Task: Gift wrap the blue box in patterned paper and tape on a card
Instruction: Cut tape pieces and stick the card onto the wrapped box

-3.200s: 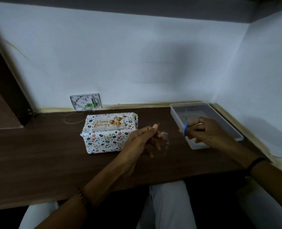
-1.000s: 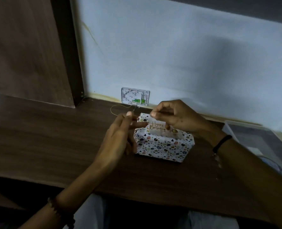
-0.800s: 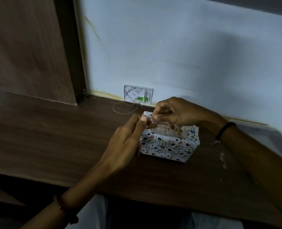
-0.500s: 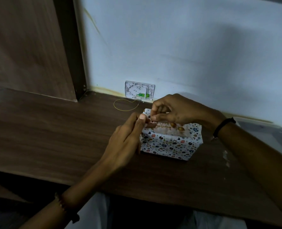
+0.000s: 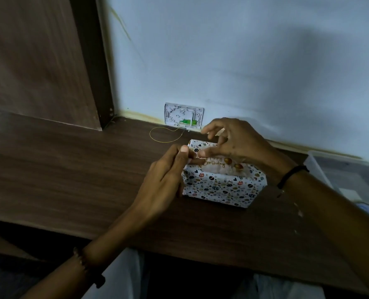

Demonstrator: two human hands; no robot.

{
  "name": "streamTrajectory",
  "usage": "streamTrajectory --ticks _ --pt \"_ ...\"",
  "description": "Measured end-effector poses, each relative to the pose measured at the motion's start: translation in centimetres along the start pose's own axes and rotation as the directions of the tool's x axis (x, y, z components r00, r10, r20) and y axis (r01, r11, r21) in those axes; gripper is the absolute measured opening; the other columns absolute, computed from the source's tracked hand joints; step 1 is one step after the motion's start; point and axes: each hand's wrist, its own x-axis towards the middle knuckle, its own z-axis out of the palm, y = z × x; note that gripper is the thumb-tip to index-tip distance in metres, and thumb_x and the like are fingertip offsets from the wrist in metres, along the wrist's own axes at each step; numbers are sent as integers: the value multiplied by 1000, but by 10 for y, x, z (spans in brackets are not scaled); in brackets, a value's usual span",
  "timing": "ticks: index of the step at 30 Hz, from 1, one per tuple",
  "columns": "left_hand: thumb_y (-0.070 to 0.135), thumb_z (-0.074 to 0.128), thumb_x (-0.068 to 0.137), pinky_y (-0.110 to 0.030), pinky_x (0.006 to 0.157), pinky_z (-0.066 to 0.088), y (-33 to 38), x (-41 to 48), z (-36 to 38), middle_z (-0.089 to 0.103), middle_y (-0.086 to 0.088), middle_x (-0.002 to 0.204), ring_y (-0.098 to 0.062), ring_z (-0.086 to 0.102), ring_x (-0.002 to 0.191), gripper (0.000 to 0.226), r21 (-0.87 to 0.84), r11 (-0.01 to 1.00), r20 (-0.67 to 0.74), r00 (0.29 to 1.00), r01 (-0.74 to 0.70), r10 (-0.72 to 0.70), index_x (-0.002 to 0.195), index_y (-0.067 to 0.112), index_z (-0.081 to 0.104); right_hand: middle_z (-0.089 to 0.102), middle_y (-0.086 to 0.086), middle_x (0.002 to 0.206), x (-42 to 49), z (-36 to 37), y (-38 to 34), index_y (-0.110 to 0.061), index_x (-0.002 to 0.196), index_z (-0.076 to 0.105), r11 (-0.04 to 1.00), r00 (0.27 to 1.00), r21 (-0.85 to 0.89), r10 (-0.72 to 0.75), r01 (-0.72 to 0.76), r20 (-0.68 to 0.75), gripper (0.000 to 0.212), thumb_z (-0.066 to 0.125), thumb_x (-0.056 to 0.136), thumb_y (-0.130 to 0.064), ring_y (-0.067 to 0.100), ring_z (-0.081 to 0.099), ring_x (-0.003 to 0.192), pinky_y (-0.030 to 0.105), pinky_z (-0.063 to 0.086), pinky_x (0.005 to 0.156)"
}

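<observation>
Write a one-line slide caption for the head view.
Left hand and right hand touch a birthday card atop the wrapped box.

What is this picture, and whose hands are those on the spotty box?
There is no machine here, only a person. The picture comes from a camera worn on the person's head, looking down, so you see what they see. The two hands are theirs: the left hand and the right hand. On the brown desk sits a box wrapped in spotty paper, with a Happy Birthday card on top. The right thumb presses the card's left end, and its other fingers are spread. The left fingertips meet at that same end. It is too dark to tell whether they pinch anything, like tape. Behind the box lies a thin yellow wire by a wall plate. A clear tray sits at the right.
</observation>
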Motion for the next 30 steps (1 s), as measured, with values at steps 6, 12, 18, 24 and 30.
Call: streamTrajectory --ticks 6,12,18,24,30 --pt "40 32 107 -29 47 44 3 1 1 69 15 67 -15 54 48 35 22 1000 9 1000 3 -3 108 19 60 70 -10 102 9 -1 9 -24 103 67 966 981 176 178 -190 80 65 84 48 -55 6 65 98 27 51 84" --pt "39 36 106 -19 46 41 5 3 1 74 13 106 -20 56 49 31 -5 1000 14 1000 -4 4 106 17 58 67 -14 101 -2 8 5 -23 104 67 990 994 101 103 -98 -47 39 81 76 -45 -1 63 90 16 46 66" --pt "32 48 103 -18 46 43 11 4 1 72 7 110 -20 55 51 19 -77 997 54 998 26 -22 106 15 57 63 -12 109 -26 10 -9 -22 103 65 999 973 -3 -41 42 -225 25 73 87 -39 -2 58 97 11 39 70" --pt "28 60 99 -20 47 43 20 0 7 64 8 89 -11 55 51 15 -131 991 -6 1000 5 -5 108 17 58 69 -15 104 -51 4 -23 -23 101 69 994 960 89 -36 63 -276 20 70 90 -40 -7 62 96 3 45 73" --pt "34 63 96 -27 47 44 31 -7 24 64 11 109 -14 52 51 18 -137 988 11 997 -71 73 109 22 57 72 -6 96 -83 -6 -34 -22 105 71 929 976 369 76 5 -204 23 61 95 -41 1 69 82 20 54 62"
